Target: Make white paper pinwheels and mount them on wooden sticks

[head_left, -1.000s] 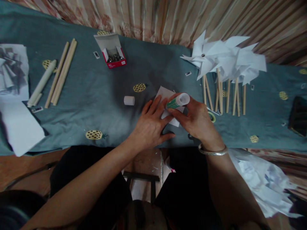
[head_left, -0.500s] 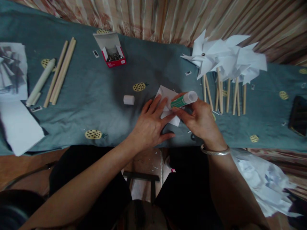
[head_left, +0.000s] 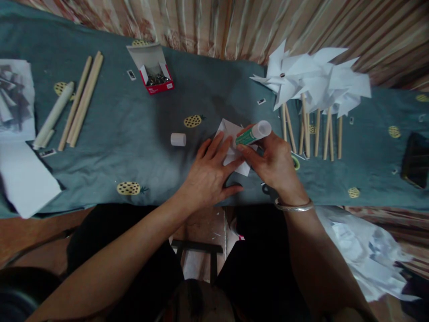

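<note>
A small folded piece of white paper (head_left: 229,127) lies on the cloth-covered table in front of me. My left hand (head_left: 209,174) rests flat across it, fingers spread, pressing it down. In my right hand (head_left: 273,158) is a green and white glue stick (head_left: 252,134), gripped between thumb and fingers. It leans over the paper; its lower end is hidden by the fingers. To the left of the paper lies the white glue stick cap (head_left: 178,139). Partly under the right wrist I see the dark and green handles of what look like scissors (head_left: 295,162).
Paper pinwheels (head_left: 311,80) on wooden sticks lie at the back right. An open red box (head_left: 157,80) of small metal pieces stands behind the cap. Wooden dowels (head_left: 80,107) and white paper sheets (head_left: 28,179) are at left. A plastic bag (head_left: 362,255) hangs below the right edge.
The right hand and glue stick have shifted slightly left over the paper, uncovering more of the green handle. The left hand stays flat in place.
</note>
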Available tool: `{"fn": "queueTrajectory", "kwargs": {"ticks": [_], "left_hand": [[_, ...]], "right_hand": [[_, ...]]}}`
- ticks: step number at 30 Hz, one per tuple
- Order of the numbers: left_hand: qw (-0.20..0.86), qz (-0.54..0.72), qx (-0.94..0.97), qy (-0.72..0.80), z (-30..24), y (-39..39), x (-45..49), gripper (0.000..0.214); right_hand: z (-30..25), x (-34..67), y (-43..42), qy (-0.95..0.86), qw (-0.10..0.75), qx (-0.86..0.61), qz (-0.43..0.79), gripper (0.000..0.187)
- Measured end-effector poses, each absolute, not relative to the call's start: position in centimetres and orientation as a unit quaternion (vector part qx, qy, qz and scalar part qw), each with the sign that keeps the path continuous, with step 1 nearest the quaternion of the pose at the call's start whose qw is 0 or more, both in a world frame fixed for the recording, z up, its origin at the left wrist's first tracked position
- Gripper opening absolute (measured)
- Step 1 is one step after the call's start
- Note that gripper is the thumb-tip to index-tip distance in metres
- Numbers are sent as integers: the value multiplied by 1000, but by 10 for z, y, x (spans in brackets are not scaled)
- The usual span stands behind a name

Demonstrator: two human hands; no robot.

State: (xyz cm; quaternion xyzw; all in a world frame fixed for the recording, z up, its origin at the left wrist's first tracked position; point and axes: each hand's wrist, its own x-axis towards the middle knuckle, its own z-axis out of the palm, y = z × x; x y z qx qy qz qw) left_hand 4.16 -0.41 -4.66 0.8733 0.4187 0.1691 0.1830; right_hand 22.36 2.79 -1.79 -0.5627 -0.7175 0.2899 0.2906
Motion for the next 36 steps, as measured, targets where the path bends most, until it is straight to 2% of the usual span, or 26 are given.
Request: {"fn": "queueTrajectory", "kwargs": {"ticks": [19,24,28,33,36], "left_hand": [[190,176,870,420,-44,-4,42,67],[185,175,870,422,-45,-3,41,68],[180,181,869,424,-48,-4,41,67],[177,203,867,418,-44,-5,38,70],[168,230,852,438,-34,-4,27,63]], "right_hand": [[-15,216,29,-721,276,-553,314,23],[-15,227,28,-626,374,-516,448,26],[-14,241,27,-545,456,-508,488,24],[-20,250,29,-500,485,-501,514,30],[-23,252,29,-500,491,-501,508,38]]}}
